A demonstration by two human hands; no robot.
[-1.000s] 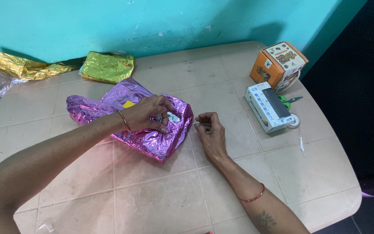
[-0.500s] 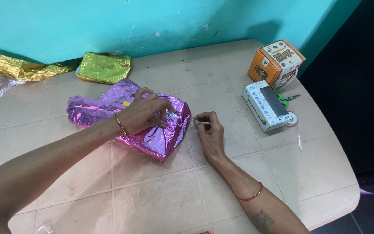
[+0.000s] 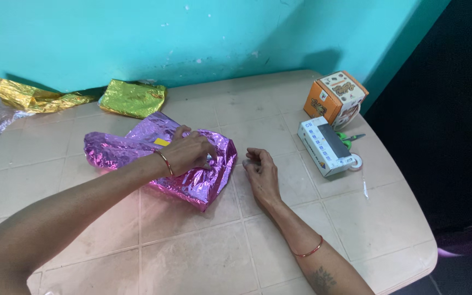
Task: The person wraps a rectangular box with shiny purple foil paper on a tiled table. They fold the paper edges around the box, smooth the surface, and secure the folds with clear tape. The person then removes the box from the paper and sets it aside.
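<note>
On the purple foil parcel [image 3: 192,175], left hand [image 3: 189,152] flattened since earlier.

Single head-worn view, angled steeply down and forward across the beige tiled worktop [image 3: 203,262] toward the turquoise wall [image 3: 137,38]. Close range: both forearms enter from the bottom edge.

Purple wrap [image 3: 192,177] glossy crinkled foil; table [image 3: 203,257] matt plastic.
</note>
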